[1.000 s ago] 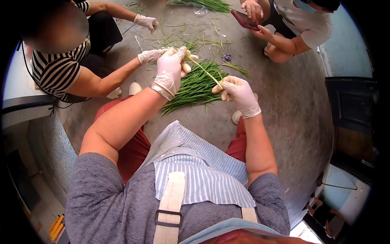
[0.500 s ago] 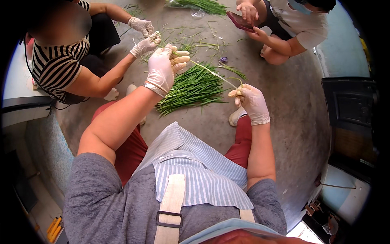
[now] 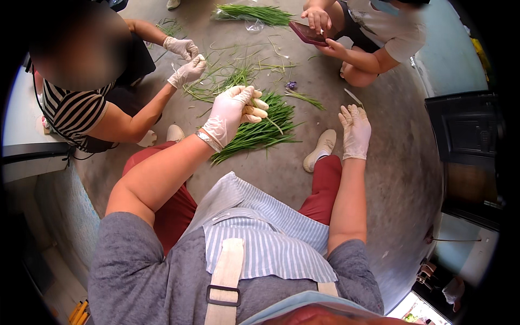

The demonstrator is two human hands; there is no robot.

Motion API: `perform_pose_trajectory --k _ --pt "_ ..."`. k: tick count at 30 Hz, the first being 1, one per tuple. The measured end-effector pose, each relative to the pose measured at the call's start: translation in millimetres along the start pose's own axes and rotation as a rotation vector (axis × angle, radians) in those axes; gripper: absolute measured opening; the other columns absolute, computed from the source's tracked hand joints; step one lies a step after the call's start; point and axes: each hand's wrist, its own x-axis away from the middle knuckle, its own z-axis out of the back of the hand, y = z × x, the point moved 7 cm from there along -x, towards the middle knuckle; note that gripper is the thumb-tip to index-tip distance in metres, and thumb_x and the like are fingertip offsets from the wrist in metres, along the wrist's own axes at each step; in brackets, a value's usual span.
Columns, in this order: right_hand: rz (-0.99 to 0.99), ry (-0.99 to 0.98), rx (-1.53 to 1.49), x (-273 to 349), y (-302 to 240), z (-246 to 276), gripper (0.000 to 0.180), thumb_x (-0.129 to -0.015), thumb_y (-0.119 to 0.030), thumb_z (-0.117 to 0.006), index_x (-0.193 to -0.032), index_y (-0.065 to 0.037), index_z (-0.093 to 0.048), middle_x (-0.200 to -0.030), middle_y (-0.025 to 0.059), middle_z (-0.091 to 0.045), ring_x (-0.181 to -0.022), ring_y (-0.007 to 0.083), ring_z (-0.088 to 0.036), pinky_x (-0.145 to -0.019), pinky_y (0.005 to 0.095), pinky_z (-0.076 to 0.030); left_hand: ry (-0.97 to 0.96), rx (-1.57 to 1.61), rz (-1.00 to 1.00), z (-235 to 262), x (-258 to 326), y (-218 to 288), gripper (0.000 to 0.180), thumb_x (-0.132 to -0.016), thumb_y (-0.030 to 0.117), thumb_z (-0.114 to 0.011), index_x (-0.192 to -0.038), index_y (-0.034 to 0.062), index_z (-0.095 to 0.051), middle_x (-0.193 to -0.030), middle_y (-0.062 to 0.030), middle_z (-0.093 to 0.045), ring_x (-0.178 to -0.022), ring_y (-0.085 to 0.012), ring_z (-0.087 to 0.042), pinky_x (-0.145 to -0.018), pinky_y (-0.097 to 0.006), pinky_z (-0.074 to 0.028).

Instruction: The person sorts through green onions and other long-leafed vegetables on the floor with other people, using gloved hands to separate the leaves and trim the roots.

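The left hand (image 3: 234,111) pinches one limp green stalk (image 3: 269,120); the right hand (image 3: 355,130), spread, perhaps pinches a pale strip (image 3: 352,97). Light, bendy; grip near its base.

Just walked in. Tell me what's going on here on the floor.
A person seated over a concrete floor is working through long green stalks. Their gloved left hand grips a few stalks above the pile of greens lying in front of them. The gloved right hand is off to the side, fingers loosely open, with a thin pale strip at the fingertips. Across the pile, a co-worker in a striped top handles more stalks with gloved hands, while another person holds a dark red phone. A second bundle of greens lies farther off.
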Motion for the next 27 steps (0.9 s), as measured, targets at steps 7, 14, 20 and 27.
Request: perform_pose_trajectory --k 7,14,20,27 --pt "-0.169 -0.363 0.268 32.0 9.1 -61.0 0.026 -0.097 -0.019 -0.06 -0.115 -0.001 -0.067 -0.095 0.0055 -0.072 -0.074 0.0078 -0.065 -0.062 0.0186 -0.047 -0.215 -0.159 0.105 -24.7 10.7 -20.3 0.028 -0.102 0.024 -0.05 -0.108 -0.002 -0.059 -0.085 -0.0129 -0.069 -0.064 -0.0159 -0.066 -0.055 -0.024 -0.053" --pt "-0.363 -0.679 0.116 82.8 31.9 -123.6 0.029 -0.098 -0.023 -0.06 -0.115 0.0 -0.068 -0.094 0.0038 -0.071 -0.066 0.0047 -0.059 -0.057 0.0169 -0.043 -0.422 -0.062 0.324 -40.3 21.8 -45.2 0.028 -0.103 0.024 -0.047 -0.105 -0.0009 -0.059 -0.079 -0.0115 -0.067 -0.054 -0.0142 -0.059 -0.05 -0.024 -0.047" --pt "-0.462 -0.677 0.094 88.2 39.3 -133.2 0.026 -0.095 -0.02 -0.064 -0.11 0.0 -0.069 -0.091 0.005 -0.07 -0.061 0.0047 -0.057 -0.054 0.017 -0.043 -0.493 -0.045 0.359 -43.9 27.1 -47.3 0.027 -0.103 0.025 -0.047 -0.105 0.0012 -0.06 -0.078 -0.0101 -0.066 -0.051 -0.0121 -0.056 -0.05 -0.022 -0.044" --pt "-0.451 -0.721 0.178 96.5 48.9 -136.0 0.017 -0.093 -0.015 -0.065 -0.1 0.0 -0.069 -0.076 0.0015 -0.065 -0.057 0.0055 -0.054 -0.052 0.0185 -0.042 -0.432 -0.128 0.331 -45.1 27.4 -49.0 0.026 -0.103 0.025 -0.046 -0.103 0.0036 -0.062 -0.076 -0.0077 -0.065 -0.051 -0.0108 -0.055 -0.051 -0.022 -0.044"
